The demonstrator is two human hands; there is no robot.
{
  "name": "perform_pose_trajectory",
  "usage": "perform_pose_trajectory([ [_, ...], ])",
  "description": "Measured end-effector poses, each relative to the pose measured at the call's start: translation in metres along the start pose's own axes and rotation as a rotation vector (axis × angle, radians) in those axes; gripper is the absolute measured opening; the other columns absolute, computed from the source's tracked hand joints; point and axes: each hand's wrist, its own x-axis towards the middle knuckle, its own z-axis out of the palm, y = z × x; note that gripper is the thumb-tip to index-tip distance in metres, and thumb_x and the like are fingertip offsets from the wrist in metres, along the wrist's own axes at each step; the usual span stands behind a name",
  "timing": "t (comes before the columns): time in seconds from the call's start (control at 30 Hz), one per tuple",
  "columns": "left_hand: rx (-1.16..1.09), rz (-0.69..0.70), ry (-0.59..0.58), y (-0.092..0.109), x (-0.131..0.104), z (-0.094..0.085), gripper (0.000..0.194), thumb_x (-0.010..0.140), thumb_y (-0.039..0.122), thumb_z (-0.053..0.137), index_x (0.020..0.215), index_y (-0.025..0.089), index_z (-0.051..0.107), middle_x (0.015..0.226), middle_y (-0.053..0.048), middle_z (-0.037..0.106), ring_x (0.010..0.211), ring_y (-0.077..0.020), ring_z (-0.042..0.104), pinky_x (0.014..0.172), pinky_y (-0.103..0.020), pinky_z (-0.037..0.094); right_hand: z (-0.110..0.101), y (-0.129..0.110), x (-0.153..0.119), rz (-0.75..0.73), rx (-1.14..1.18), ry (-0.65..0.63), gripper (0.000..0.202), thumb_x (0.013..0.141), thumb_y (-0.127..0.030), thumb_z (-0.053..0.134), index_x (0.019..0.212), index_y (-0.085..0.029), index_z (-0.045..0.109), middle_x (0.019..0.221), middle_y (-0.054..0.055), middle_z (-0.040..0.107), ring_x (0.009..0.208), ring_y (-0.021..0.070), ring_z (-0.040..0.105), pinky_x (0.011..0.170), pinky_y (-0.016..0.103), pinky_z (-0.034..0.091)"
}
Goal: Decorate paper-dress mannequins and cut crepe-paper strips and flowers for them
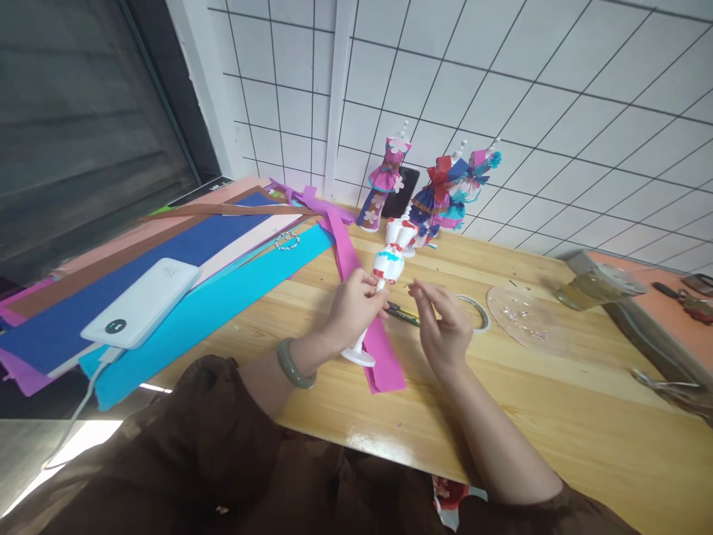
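Observation:
My left hand (356, 308) is closed around the stem of a small white dress-form stand (388, 265), just below its dress. The dress is white with red and turquoise trim, and the stand leans slightly to the right over its round white base. To the right of the stand, my right hand (445, 323) has its thumb and index finger pinched together; anything between them is too small to make out. Beneath and behind the stand lies a magenta paper strip (385, 365). A dark pen-like tool (402, 313) rests between the hands on the wooden table (535, 416).
Colored sheets (223, 297) and a white power bank (142, 301) with a cable lie left. Several dressed stands (384, 174) and a phone (402, 195) are behind. A tape roll (482, 315), beaded dish (523, 319), glass jar (598, 288) and orange-topped box (657, 297) are right.

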Motion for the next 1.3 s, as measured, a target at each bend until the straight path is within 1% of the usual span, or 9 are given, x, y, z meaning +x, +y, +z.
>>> perform_pose_trajectory([
  [0.1,-0.061,-0.029,0.000,0.002,0.008,-0.008,0.025,0.073,0.026,0.061,0.081,0.019,0.038,0.057,0.004,0.060,0.035,-0.0088,0.051,0.038,-0.019,0.040,-0.002,0.013,0.003,0.052,-0.108,-0.085,0.021,0.087,-0.024,0.045,0.098,-0.020,0.062,0.092,0.007,0.067,0.085,0.0174,0.061,0.074,0.030,0.044],
  [0.23,-0.113,-0.011,-0.026,-0.001,0.017,-0.016,0.032,0.071,0.032,0.064,0.082,0.019,0.038,0.059,0.003,0.060,0.034,-0.0068,0.048,0.036,-0.018,0.035,-0.002,0.022,0.003,-0.030,-0.427,-0.561,0.023,0.083,-0.022,0.047,0.066,-0.019,0.062,0.065,0.006,0.066,0.065,0.0177,0.060,0.060,0.028,0.038],
  [0.33,-0.121,-0.004,-0.025,-0.003,0.020,-0.019,0.035,0.069,0.036,0.066,0.084,0.018,0.039,0.062,0.002,0.061,0.035,-0.0060,0.048,0.037,-0.018,0.036,0.000,0.018,-0.001,-0.116,-0.626,-0.721,0.021,0.077,-0.012,0.049,0.058,-0.017,0.057,0.054,0.007,0.061,0.053,0.0176,0.055,0.052,0.028,0.032],
  [0.47,-0.145,0.015,-0.027,-0.003,0.022,-0.020,0.030,0.074,0.038,0.060,0.084,0.018,0.040,0.063,0.003,0.061,0.036,-0.0055,0.048,0.039,-0.018,0.036,0.001,0.013,-0.004,-0.215,-0.720,-0.757,0.014,0.070,-0.005,0.051,0.062,-0.016,0.057,0.056,0.009,0.061,0.050,0.0190,0.054,0.048,0.029,0.030],
  [0.6,-0.141,0.036,-0.035,-0.003,0.024,-0.021,0.022,0.077,0.032,0.056,0.085,0.018,0.041,0.064,0.003,0.061,0.037,-0.0057,0.049,0.040,-0.019,0.038,-0.001,0.016,-0.004,-0.134,-0.652,-0.754,0.015,0.072,-0.005,0.049,0.065,-0.016,0.056,0.061,0.008,0.061,0.056,0.0175,0.055,0.050,0.027,0.032],
  [0.83,-0.120,0.063,-0.048,-0.005,0.023,-0.022,0.022,0.076,0.034,0.058,0.084,0.017,0.045,0.065,0.002,0.061,0.039,-0.0053,0.049,0.042,-0.019,0.039,0.003,0.009,-0.004,0.357,0.124,-0.520,0.025,0.089,-0.035,0.035,0.091,-0.017,0.053,0.063,0.000,0.055,0.052,0.0119,0.049,0.049,0.024,0.037],
  [0.93,-0.089,0.037,-0.094,-0.005,0.022,-0.021,0.022,0.076,0.034,0.058,0.083,0.016,0.048,0.066,0.000,0.061,0.039,-0.0056,0.049,0.041,-0.019,0.039,0.002,0.002,-0.001,0.435,0.297,-0.444,0.032,0.089,-0.044,0.034,0.095,-0.018,0.051,0.060,-0.003,0.050,0.050,0.0110,0.045,0.048,0.023,0.037],
  [1.1,0.010,0.019,-0.211,-0.001,0.018,-0.021,0.024,0.076,0.036,0.058,0.083,0.015,0.049,0.067,-0.001,0.062,0.041,-0.0062,0.050,0.041,-0.019,0.039,-0.012,0.001,0.006,0.367,0.044,-0.418,0.034,0.084,-0.049,0.043,0.098,-0.020,0.054,0.059,-0.003,0.051,0.051,0.0117,0.047,0.049,0.023,0.034],
  [1.3,0.089,-0.029,-0.235,-0.001,0.018,-0.021,0.015,0.075,0.026,0.059,0.081,0.015,0.050,0.065,-0.001,0.063,0.039,-0.0060,0.050,0.041,-0.019,0.039,-0.023,0.010,0.010,0.157,-0.283,-0.440,0.037,0.082,-0.052,0.046,0.097,-0.019,0.055,0.062,0.000,0.057,0.053,0.0140,0.052,0.047,0.024,0.032],
])
